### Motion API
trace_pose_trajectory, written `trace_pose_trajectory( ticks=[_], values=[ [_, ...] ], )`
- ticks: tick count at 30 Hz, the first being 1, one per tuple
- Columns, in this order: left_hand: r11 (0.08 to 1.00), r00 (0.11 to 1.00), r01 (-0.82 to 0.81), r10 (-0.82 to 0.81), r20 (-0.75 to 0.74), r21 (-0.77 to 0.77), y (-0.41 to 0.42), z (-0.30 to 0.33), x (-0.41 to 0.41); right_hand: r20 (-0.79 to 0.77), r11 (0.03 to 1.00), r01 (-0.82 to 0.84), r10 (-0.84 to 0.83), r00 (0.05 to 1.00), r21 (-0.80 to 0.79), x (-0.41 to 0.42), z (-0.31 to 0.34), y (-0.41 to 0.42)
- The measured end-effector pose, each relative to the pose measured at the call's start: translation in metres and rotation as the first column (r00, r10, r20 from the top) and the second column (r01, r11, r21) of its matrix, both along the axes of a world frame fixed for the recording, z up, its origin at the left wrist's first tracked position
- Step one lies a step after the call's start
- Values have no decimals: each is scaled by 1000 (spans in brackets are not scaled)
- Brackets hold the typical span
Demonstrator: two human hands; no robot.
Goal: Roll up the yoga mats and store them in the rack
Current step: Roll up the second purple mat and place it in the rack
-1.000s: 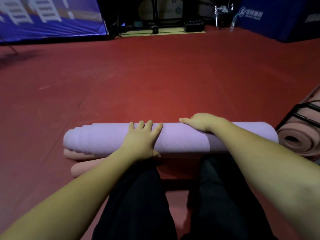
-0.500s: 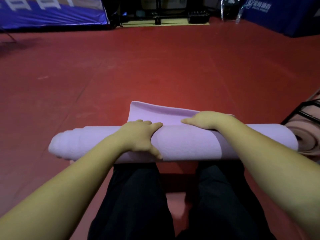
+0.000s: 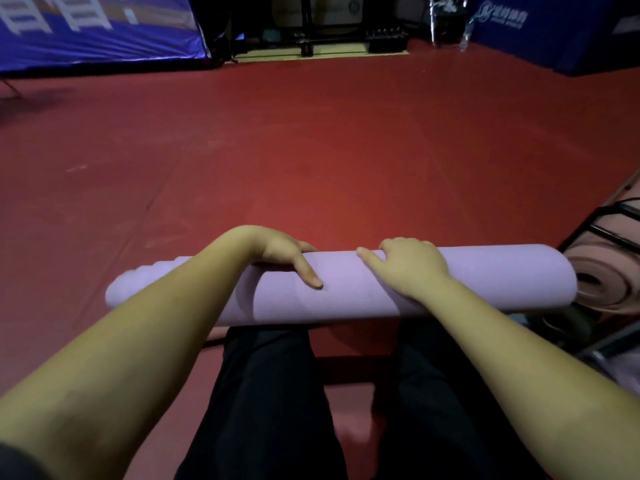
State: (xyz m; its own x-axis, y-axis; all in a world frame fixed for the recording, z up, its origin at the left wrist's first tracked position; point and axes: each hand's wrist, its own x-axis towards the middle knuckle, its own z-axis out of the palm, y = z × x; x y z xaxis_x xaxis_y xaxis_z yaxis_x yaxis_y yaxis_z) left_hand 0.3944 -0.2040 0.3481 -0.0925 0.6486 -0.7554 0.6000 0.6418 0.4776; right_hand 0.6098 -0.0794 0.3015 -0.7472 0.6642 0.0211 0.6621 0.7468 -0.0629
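1. Purple yoga mat [image 3: 346, 289] – fully rolled into a tube, lying crosswise in front of the person, above the knees of the black trousers [image 3: 270, 393]. Whether it rests on the legs or is lifted clear, cannot tell.
2. Left end of the roll is uneven, inner layers stick out in steps; right end is flush.
3. Left hand [image 3: 280, 254] grips the roll from the top near its middle, fingers curled over the far side, thumb stretched down the near face.
4. Right hand [image 3: 412, 265] lies over the top of the roll just right of the left hand, fingers wrapped over the far edge, thumb pointing left along the mat. Both forearms bare.
5. Rack [image 3: 602, 233] – black frame at the right edge, only partly in view, just beside the mat's right end.
6. Pinkish-brown rolled mat [image 3: 602, 285] sits in the rack, open spiral end facing the camera, right behind the purple roll's right end; touching or not, cannot tell.
7. Red floor [image 3: 311, 150] all around; blue banners [image 3: 97, 32] at the far edge, dark and blurry.
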Motion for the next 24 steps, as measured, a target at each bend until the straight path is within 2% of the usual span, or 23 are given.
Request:
trace_pose_trajectory(
  ticks=[4,5,6,8,9,12,14,15,16,18,20,24],
  values=[
    [992,998,-58,56,20,115,-4,0,4,4,998,3,-3,1000,-55,-7,-2,11],
    [984,999,-33,39,-30,176,-6,-1,4,5,998,1,0,1000,-68,-9,-3,13],
    [967,989,40,-3,-146,250,-9,-2,6,9,996,1,0,1000,-87,-11,-4,16],
    [897,884,273,-90,-459,348,-18,-6,6,21,991,1,2,1000,-135,-15,-4,19],
    [864,820,356,-107,-562,355,-22,-9,6,27,988,0,4,1000,-156,-16,-4,21],
    [805,698,432,-13,-716,406,-40,-24,19,48,980,0,9,999,-197,-21,-3,24],
    [711,569,509,145,-809,485,-54,-42,36,67,975,-7,23,997,-223,-24,-1,26],
    [689,500,546,188,-845,477,-61,-52,45,77,972,-12,31,997,-237,-26,-1,27],
    [710,429,564,185,-884,421,-66,-60,54,83,969,-17,39,996,-248,-28,0,28],
    [799,358,520,118,-926,303,-70,-71,64,97,966,-11,37,995,-257,-31,1,28],
    [837,348,466,125,-929,287,-67,-74,69,105,966,6,21,994,-258,-31,2,27],
    [849,331,451,127,-935,275,-59,-74,67,130,957,50,-14,991,-284,-31,9,25]
  ],
)
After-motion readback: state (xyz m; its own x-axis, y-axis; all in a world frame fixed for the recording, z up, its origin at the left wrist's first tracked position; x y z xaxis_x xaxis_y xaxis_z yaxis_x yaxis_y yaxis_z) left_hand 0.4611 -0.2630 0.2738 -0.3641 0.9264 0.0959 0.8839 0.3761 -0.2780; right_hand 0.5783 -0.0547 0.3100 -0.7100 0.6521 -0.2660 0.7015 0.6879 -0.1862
